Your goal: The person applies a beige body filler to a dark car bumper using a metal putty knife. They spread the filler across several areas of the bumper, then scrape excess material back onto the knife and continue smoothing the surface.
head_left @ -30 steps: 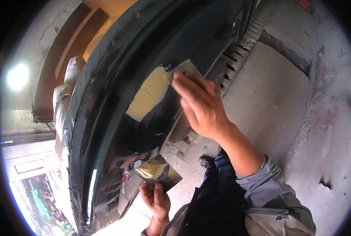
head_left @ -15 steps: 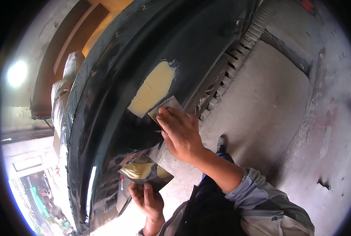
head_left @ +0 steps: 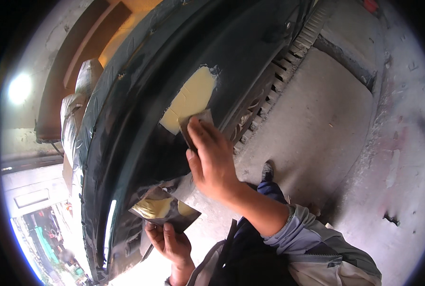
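Observation:
My right hand [head_left: 212,157] grips a flat grey putty spreader [head_left: 205,116], its fingers pressed along the face. The spreader's edge rests against the lower right side of a pale yellow filler patch [head_left: 191,97]. That patch lies on the dark car body panel [head_left: 150,90], with ragged edges at its upper end. Lower down, my left hand [head_left: 174,243] pinches the near edge of a dark flat plate [head_left: 186,220], thumb on top. A smear of yellow filler [head_left: 153,208] sits on the plate, with a smaller smear at its right corner.
Grey concrete floor [head_left: 312,128] extends to the right, with a slatted grate strip [head_left: 293,62] along the panel's lower side. My shoe [head_left: 268,170] stands on the floor. Wrapped plastic sheeting [head_left: 74,114] lies past the panel's left edge. A red object [head_left: 370,5] is at the far right.
My right hand and the spreader have shifted slightly up and left, onto the patch's lower right edge. My left hand and the plate have moved a little left.

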Motion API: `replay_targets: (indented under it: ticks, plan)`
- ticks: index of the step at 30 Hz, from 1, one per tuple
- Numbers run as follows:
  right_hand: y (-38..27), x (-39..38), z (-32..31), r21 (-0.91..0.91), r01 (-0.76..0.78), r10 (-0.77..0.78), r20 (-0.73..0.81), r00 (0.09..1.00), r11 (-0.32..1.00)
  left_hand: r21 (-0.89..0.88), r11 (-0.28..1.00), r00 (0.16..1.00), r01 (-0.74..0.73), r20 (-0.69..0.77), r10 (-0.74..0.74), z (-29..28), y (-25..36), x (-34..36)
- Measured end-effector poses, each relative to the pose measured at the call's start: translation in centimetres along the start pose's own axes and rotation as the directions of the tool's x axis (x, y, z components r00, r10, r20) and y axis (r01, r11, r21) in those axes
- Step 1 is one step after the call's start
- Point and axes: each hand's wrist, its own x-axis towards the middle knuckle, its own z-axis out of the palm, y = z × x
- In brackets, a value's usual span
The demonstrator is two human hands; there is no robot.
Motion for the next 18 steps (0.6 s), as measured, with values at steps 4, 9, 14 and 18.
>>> replay_targets:
  ticks: [4,9,14,18]
  plan:
    - [-0.5,-2.3,-0.6,0.002,0.012,-0.013,0.133,0.991,1.000,-0.002,1.000,1.000,0.024,-0.018,-0.024,2.0,1.3,0.7]
    - [-1.0,-2.2,-6.6,0.375,-0.035,-0.033,0.173,0.984,0.926,-0.109,0.971,0.977,0.212,0.054,-0.207,5.1,3.7,1.4]
    - [-2.8,-2.5,-11.4,0.915,-0.366,-0.209,0.396,0.894,0.169,-0.345,0.863,0.927,0.369,0.204,-0.315,7.9,4.4,1.5]
    - [-1.7,-1.9,-13.3,0.679,-0.186,-0.204,0.452,0.868,0.710,-0.364,0.875,0.941,0.321,0.228,-0.250,9.0,5.1,1.6]
